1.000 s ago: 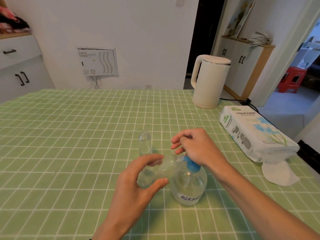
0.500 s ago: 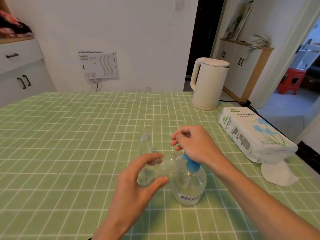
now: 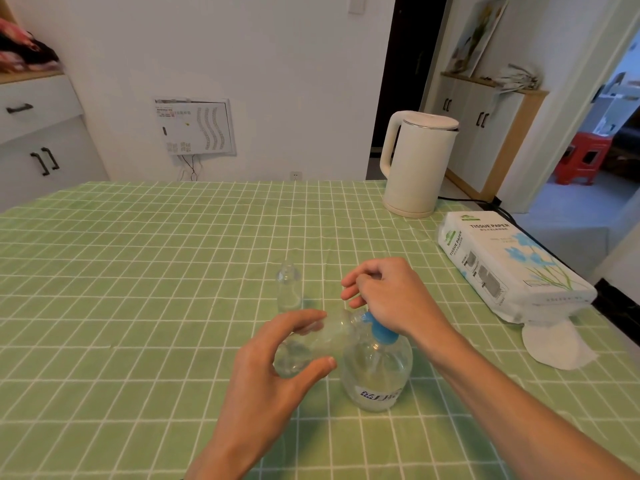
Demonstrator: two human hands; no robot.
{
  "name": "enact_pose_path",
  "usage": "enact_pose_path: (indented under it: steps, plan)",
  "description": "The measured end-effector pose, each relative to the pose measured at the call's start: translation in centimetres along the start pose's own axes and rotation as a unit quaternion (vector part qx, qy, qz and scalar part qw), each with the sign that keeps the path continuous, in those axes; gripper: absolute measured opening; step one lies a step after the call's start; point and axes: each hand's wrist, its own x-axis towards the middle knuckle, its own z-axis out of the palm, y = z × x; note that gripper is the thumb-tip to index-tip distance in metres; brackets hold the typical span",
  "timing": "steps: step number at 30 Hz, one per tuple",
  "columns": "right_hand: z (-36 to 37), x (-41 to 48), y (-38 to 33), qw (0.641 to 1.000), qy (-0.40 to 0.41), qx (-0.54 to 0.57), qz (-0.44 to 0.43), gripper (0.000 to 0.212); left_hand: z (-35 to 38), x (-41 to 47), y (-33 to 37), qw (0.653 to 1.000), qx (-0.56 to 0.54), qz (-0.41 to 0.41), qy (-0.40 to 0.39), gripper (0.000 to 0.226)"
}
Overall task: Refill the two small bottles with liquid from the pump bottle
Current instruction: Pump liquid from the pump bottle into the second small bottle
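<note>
A clear pump bottle (image 3: 375,372) with a blue pump head (image 3: 381,329) stands on the green checked tablecloth. My right hand (image 3: 388,292) rests on top of the pump head with curled fingers. My left hand (image 3: 273,372) holds a small clear bottle (image 3: 304,344) tilted, its mouth toward the pump's nozzle. The second small clear bottle (image 3: 288,287) stands upright just behind, apart from both hands.
A white kettle (image 3: 417,164) stands at the table's far right, its cord trailing off the edge. A pack of tissue paper (image 3: 502,265) lies along the right edge with a loose tissue (image 3: 554,344) in front of it.
Both hands and the bottles hold almost the same pose. Only the camera view has shifted slightly.
</note>
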Motion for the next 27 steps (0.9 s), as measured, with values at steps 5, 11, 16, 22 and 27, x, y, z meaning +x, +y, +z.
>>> enact_pose_path:
  steps: [5,11,16,22,27]
  plan:
    - [-0.39,0.09,-0.42,1.0,0.004,-0.006,-0.009,0.036,0.0,0.0,0.31,1.0,0.003,0.001,0.003,0.052]
    - [-0.41,0.31,-0.6,1.0,0.009,0.017,-0.002,0.035,-0.26,0.04,0.45,1.0,-0.008,-0.003,0.008,0.052]
    - [-0.23,0.3,-0.22,1.0,-0.002,0.016,0.011,0.04,-0.28,0.04,0.21,1.0,0.001,-0.005,0.005,0.052]
    - [-0.09,0.03,0.06,1.0,-0.003,0.01,0.016,0.039,0.03,-0.02,0.08,1.0,0.006,0.0,0.001,0.052]
    - [-0.15,-0.11,-0.21,1.0,0.003,-0.006,0.012,0.038,0.08,-0.06,0.25,1.0,0.011,0.001,0.003,0.054]
